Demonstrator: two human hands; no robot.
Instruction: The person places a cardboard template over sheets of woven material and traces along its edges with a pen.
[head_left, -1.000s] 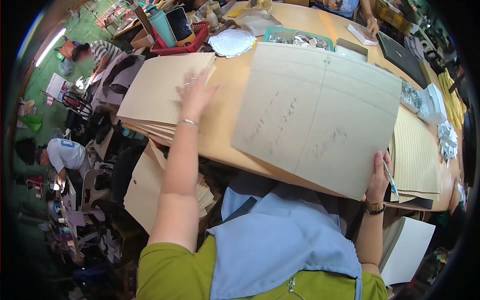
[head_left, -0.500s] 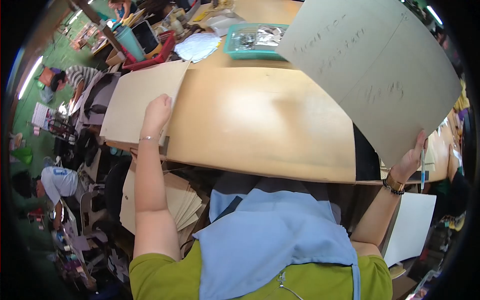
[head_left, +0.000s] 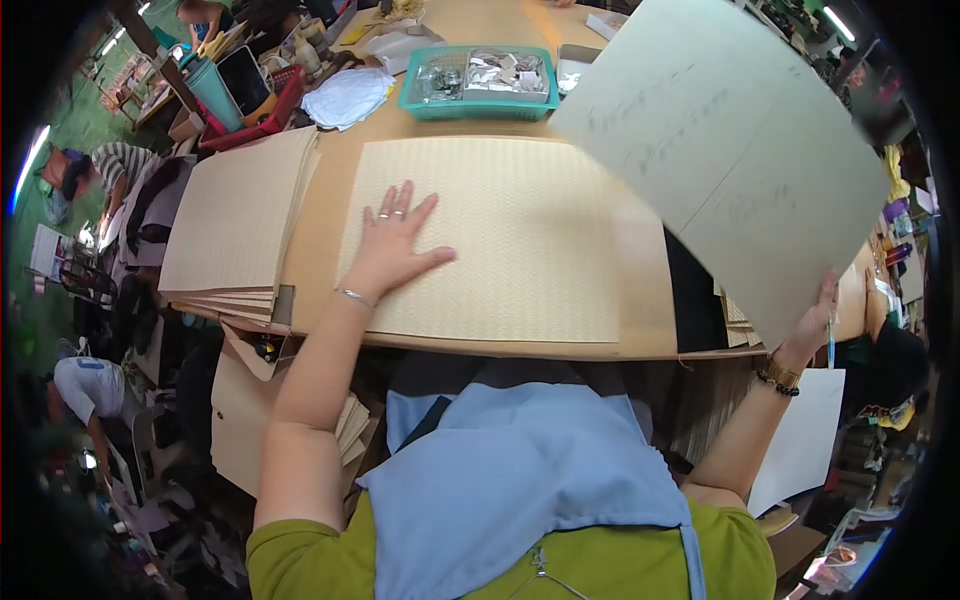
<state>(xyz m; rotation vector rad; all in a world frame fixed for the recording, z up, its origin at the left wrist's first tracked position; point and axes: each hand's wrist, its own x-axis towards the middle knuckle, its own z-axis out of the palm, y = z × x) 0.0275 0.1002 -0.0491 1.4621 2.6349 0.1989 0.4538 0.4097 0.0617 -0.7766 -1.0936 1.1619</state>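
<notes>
A cream sheet with a fine woven-looking texture (head_left: pixel 530 240) lies flat on the table in front of me. My left hand (head_left: pixel 400 240) rests on its left part, palm down with the fingers spread. At the right, my right hand (head_left: pixel 812 325) grips the lower corner of a large pale board (head_left: pixel 740 150) with handwriting and a ruled line on it. The board is raised and tilted over the right end of the table. A slim pen (head_left: pixel 831 345) shows beside the right fingers, seemingly tucked in the same hand. To the left lies a stack of similar cream sheets (head_left: pixel 235 210).
Behind the sheet stands a teal basket (head_left: pixel 420 105) with small parts in bags. A red basket (head_left: pixel 285 95) and a white cloth-like piece (head_left: pixel 345 97) are at the back left. Brown sheets (head_left: pixel 240 410) sit below the table edge. Other people work at the left.
A cream sheet now lies on the table middle, where bare tabletop showed before. My left hand has moved right from the stack and opened. The right hand still holds the board.
</notes>
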